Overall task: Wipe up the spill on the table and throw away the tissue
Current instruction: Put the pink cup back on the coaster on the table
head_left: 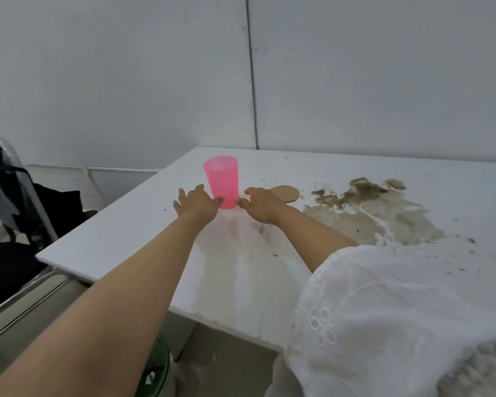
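A wide brown spill (372, 213) with dark specks spreads over the right half of the white table (121, 239). A pink plastic cup (222, 181) stands upright near the table's far left part. My left hand (196, 204) lies palm down just left of the cup's base, fingers spread, its thumb tip at the base. My right hand (262, 206) rests just right of the cup, fingers apart, its thumb tip close to the base. Neither hand holds anything. No tissue is in view.
A round cork coaster (285, 193) lies between the cup and the spill. A black chair (15, 224) with a metal frame stands left of the table. A green bin (155, 368) sits on the floor below the table's near edge. A white wall stands behind.
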